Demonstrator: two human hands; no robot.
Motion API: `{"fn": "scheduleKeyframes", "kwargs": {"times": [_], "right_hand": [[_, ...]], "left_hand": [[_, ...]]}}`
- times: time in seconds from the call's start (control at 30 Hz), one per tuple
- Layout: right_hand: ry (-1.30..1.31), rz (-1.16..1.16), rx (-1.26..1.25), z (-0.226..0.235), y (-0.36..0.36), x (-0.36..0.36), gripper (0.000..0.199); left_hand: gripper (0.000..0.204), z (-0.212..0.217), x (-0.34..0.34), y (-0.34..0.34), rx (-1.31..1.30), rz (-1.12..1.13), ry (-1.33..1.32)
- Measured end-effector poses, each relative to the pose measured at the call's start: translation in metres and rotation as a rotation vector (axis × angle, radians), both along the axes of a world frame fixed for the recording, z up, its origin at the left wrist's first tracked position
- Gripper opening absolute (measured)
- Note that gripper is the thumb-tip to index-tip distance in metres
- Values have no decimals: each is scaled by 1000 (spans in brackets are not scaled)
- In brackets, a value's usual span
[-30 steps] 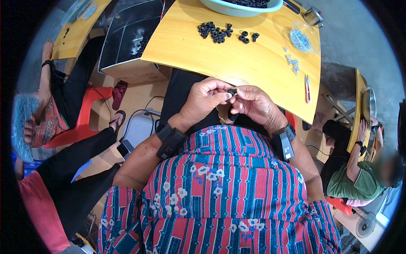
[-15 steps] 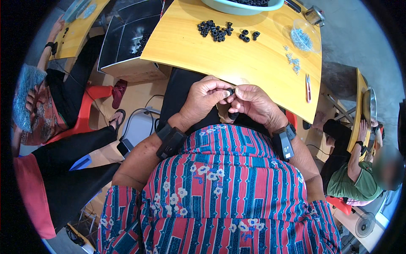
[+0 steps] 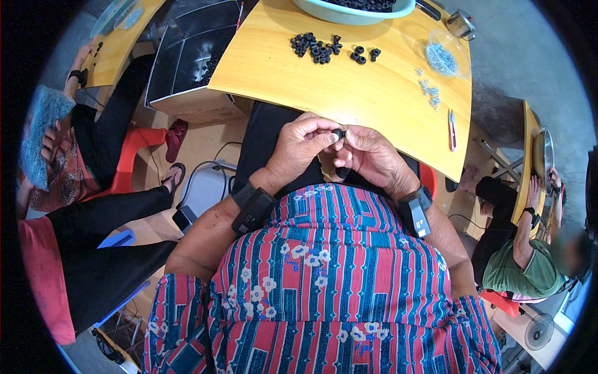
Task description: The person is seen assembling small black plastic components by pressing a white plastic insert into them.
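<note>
Just in front of the table's near edge, my left hand [image 3: 298,148] pinches a small black ring-shaped part [image 3: 338,133] between thumb and forefinger. My right hand [image 3: 377,156] meets it from the other side, its thumb and fingertips closed against the same part. Anything finer between the fingertips is too small to make out. Below them, by the curled right fingers, shows another black piece [image 3: 342,171], mostly hidden. On the yellow table [image 3: 367,93] lies a loose pile of similar black parts [image 3: 321,53], with a few more [image 3: 359,56] to its right.
A pale green basin [image 3: 349,19] of black parts stands at the far edge. To the right are a clear tub [image 3: 441,60] of small shiny pieces, a loose scatter of them [image 3: 430,92], thread snips [image 3: 452,131] and a metal cup [image 3: 461,26]. An open box [image 3: 193,103] stands left; people sit both sides.
My right fingers have shifted slightly around the small black part, while my left hand keeps its pinch. The things on the table lie as before.
</note>
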State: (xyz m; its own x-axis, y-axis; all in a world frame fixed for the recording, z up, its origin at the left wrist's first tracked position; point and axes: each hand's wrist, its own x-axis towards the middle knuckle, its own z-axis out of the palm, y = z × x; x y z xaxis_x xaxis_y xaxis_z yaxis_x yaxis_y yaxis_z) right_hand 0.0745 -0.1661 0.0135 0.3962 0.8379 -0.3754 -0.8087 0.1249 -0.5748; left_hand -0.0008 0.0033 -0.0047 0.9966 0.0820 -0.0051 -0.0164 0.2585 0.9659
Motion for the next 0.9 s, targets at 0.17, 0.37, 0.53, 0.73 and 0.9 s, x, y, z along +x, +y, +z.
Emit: {"fn": "scheduleKeyframes", "kwargs": {"times": [0.17,0.37,0.53,0.73,0.9], "right_hand": [[-129,-13,-46,7,2,-1,25],[-460,18,-303,19,7,-6,19],[-837,44,-436,17,7,-9,17],[-1188,-12,-475,24,8,-14,22],[-1269,20,-525,30,7,-15,25]], "left_hand": [[17,-2,0,-2,-39,22,-9],[39,4,-4,2,-150,-138,2],[48,6,-5,1,-126,-181,37],[49,13,-6,0,20,-202,23],[49,24,-7,3,130,-223,31]]}}
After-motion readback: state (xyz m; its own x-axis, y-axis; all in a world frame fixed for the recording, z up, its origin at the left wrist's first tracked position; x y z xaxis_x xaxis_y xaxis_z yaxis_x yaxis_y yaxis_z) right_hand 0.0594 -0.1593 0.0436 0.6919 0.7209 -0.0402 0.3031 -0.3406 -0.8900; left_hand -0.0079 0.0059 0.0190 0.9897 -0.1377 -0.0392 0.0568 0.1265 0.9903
